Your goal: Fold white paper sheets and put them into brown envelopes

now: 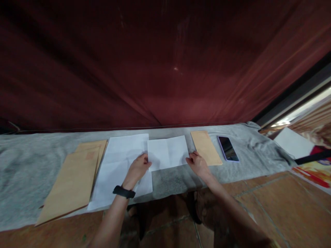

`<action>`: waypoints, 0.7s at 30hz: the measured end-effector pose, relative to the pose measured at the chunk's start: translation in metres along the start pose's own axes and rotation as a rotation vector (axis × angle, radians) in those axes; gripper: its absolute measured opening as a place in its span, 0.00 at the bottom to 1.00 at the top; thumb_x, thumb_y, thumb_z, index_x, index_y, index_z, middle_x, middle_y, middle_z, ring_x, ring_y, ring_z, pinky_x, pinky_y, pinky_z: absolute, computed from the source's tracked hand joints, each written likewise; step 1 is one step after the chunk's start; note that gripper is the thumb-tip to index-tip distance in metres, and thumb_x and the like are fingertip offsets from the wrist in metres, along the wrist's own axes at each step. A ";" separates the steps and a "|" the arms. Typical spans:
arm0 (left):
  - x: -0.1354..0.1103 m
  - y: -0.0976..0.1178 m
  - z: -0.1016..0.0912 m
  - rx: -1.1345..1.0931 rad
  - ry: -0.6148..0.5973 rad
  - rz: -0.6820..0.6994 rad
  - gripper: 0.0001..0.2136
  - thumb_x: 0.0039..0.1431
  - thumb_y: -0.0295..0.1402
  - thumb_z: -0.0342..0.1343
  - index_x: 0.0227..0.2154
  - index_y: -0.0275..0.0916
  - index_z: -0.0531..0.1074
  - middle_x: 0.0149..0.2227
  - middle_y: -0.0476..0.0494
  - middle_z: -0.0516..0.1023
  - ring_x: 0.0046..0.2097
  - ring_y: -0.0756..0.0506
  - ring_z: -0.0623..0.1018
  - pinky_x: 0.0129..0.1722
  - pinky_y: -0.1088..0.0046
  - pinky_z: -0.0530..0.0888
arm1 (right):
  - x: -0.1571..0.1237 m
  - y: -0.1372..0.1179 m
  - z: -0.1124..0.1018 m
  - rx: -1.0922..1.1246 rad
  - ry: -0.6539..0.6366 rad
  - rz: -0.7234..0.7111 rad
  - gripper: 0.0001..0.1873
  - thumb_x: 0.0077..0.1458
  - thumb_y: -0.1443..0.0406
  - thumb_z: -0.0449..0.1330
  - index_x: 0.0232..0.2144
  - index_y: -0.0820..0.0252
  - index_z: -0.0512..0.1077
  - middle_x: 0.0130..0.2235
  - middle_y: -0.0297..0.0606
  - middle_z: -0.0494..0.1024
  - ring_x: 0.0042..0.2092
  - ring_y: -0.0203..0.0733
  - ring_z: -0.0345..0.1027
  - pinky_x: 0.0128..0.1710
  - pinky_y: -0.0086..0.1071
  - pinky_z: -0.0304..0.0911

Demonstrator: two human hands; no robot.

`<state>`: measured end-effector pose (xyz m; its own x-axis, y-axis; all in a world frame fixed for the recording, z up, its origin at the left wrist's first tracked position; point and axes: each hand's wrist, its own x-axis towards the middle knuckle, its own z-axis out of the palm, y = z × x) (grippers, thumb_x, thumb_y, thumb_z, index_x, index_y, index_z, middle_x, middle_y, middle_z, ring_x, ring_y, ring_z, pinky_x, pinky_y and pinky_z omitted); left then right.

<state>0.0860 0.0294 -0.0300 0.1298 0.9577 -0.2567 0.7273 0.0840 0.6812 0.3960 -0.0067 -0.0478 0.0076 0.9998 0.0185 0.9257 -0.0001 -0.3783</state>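
The creased sheet (168, 151) lies on the desk (26, 165) between paper stack (119, 172) and envelope (206, 147), left hand (138, 168) and right hand (198, 163) each with fingers (147, 162) pinched on a side edge, seemingly holding it flat.

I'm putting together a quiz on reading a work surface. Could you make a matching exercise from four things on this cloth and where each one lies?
Things
1. folded white sheet
2. phone
3. stack of brown envelopes
4. single brown envelope

Places
A. far left on the grey cloth, beside the large white sheets
B. farthest right of the four, screen dark
C. between the left hand and the right hand, held at its side edges
D. just beyond the right hand

Pairs: 1-C, 2-B, 3-A, 4-D
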 end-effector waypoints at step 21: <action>-0.012 0.026 0.013 0.484 0.056 -0.052 0.22 0.64 0.29 0.47 0.60 0.41 0.67 0.46 0.40 0.82 0.49 0.41 0.80 0.50 0.65 0.74 | -0.002 -0.043 0.022 0.158 0.196 -0.288 0.18 0.66 0.68 0.51 0.55 0.61 0.71 0.63 0.49 0.67 0.62 0.52 0.62 0.62 0.48 0.62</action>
<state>0.1121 0.0166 -0.0181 0.0586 0.9701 -0.2356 0.9633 0.0070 0.2682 0.3479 -0.0087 -0.0522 -0.1578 0.9357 0.3155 0.8308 0.2985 -0.4697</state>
